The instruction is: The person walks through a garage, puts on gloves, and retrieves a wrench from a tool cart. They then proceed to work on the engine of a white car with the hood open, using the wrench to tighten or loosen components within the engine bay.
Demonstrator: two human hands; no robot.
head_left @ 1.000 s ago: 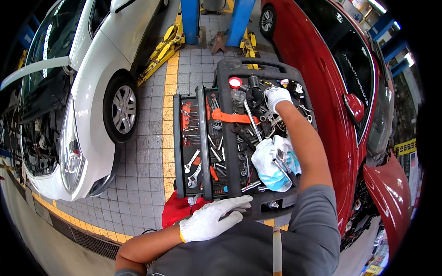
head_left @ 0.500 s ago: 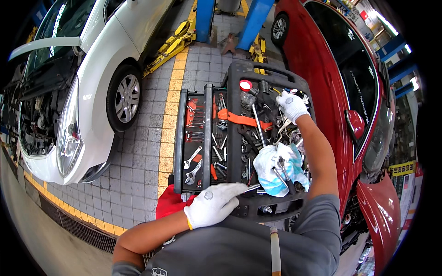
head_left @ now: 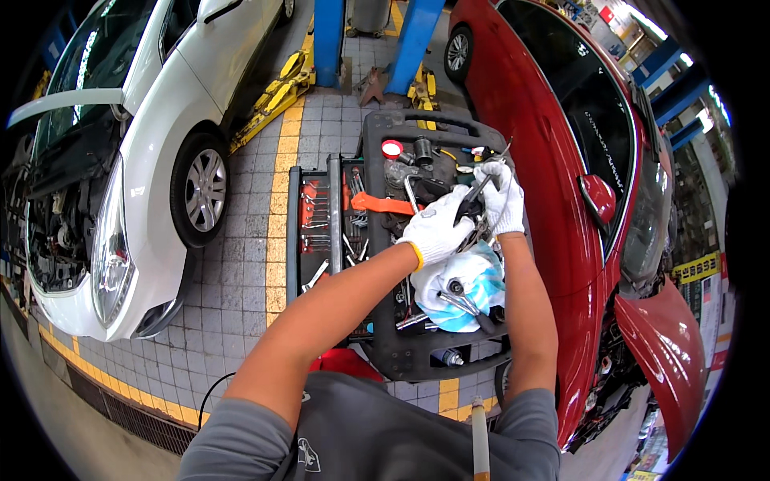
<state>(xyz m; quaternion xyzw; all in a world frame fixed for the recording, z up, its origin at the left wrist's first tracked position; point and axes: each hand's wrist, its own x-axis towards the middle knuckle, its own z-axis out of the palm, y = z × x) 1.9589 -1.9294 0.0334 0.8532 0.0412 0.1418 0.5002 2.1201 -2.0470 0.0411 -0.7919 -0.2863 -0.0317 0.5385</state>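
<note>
- Red paint fills the right side: a red car (head_left: 561,160) runs from twelve o'clock down to four o'clock, its door mirror at three o'clock and its front end, with panels off, low at four o'clock.
- White car (head_left: 152,136) at ten o'clock, bonnet raised, one front wheel showing beside yellow lift arms (head_left: 277,92) at eleven o'clock.
- Grey tiled floor (head_left: 241,313) with a yellow painted line runs between the two cars; blue lift posts (head_left: 417,36) stand at twelve o'clock.
- Black tool cart (head_left: 417,361) sits in the centre, just beside the red car, its top tray crowded with tools (too tangled to tell each one apart). A side drawer at nine o'clock of the cart holds rows of wrenches (head_left: 314,216).
- Orange-handled tool (head_left: 383,204) lies across the tray at ten o'clock of the hands.
- Blue and white rag (head_left: 457,293) lies bunched on the tray at six o'clock of the hands, with metal sockets resting on it.
- Left hand (head_left: 435,231), in a white glove, is closed around a dark-handled tool (head_left: 469,204) over the middle of the tray.
- Right hand (head_left: 501,200), also gloved, is clamped on the same tool at its two o'clock end; the two hands are close together, almost touching.
- Red-capped can (head_left: 391,150) stands at the tray's far end, at eleven o'clock of the hands.
</note>
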